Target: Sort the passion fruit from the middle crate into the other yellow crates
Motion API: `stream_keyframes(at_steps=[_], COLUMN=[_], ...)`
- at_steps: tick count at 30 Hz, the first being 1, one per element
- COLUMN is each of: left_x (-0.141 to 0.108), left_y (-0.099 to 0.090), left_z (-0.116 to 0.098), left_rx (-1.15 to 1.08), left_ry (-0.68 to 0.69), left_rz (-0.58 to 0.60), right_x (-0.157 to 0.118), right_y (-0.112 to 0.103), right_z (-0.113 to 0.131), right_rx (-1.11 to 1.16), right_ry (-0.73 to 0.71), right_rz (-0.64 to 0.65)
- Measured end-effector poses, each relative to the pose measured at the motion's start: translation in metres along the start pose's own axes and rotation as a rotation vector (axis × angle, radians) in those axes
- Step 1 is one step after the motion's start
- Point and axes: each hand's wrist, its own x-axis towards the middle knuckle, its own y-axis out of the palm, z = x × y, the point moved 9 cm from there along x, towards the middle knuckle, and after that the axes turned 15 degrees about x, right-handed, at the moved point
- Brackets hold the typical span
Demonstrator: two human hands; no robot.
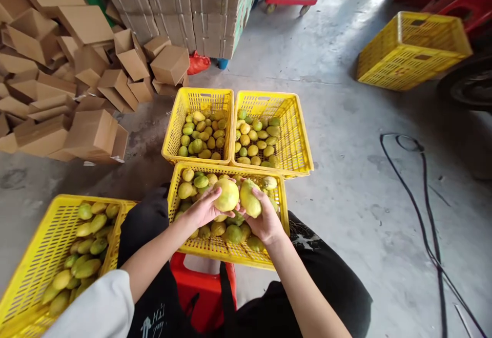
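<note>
Holding lemons, perhaps — over fruit-filled crate

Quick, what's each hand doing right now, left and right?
Left hand: closed around a round yellow fruit.
Right hand: closed around a yellow-green fruit, held beside the other.

Grey floor — yellow crates, cardboard boxes, black cable.
</note>
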Motion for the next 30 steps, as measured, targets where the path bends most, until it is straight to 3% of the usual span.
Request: stream_keyframes(at_steps=[5,11,16,20,23,26,30], left_x=[-0.003,-0.005,-0.018,-0.041,-0.063,-0.090,-0.126], left_y=[-0.001,-0.009,-0.006,-0.008,-0.019,-0.027,-0.030], left_z=[-0.001,-0.011,-0.007,0.003,0.014,0.022,0.032], left_rx=[0.044,-0.055,0.034,0.132,0.046,-0.017,-0.093], left_ry=[0.035,0.050,-0.007,0.041,0.080,0.131,0.185], left_rz=[-0.013,-0.038,0.019,0.019,-0.091,-0.191,-0.211], right_x=[-0.006,-0.014,-0.013,-0.017,-0.027,-0.045,-0.075], right_y=[-0.003,0.012,0.004,0.004,0.005,0.003,0.000], right_z=[0.006,0.015,0.003,-0.019,-0.027,-0.042,-0.066], right_rx=[-0.015,0.003,-0.080,-0.144,-0.122,-0.063,0.030], right_ry=[-0.019,-0.011,-0.013,0.014,-0.049,-0.046,-0.007], right_rz=[-0.039,0.171,0.182,0.239,0.237,0.243,0.329])
